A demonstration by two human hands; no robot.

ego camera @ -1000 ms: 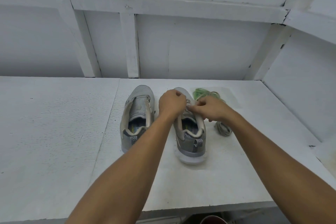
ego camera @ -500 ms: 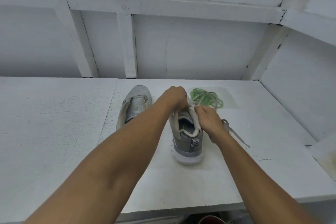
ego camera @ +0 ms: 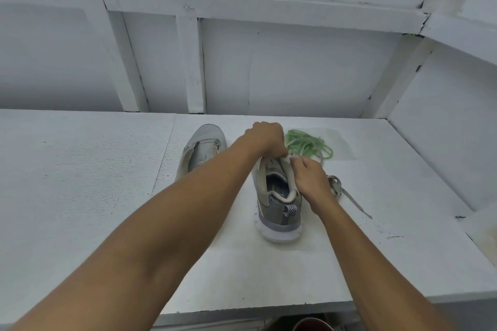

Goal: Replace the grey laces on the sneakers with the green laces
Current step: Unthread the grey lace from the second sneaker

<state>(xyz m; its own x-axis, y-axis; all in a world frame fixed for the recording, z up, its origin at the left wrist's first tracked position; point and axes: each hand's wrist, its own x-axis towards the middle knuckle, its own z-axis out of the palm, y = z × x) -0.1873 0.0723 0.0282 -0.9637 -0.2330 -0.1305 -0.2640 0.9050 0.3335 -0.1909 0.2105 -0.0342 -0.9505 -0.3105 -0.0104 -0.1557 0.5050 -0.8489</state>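
Two bare forearms, no sleeves or jewellery

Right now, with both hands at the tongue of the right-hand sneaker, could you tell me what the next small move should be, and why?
Probably draw the pale lace out of the sneaker: the left hand and right hand both pinch at its tongue, one grey lace already lies loose on the table, and the green laces wait untouched behind.

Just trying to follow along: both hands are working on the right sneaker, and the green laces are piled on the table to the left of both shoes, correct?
Not quite. The green laces lie to the right of both shoes, behind the right sneaker, as the head view shows. Both the left hand and right hand are indeed on that sneaker.
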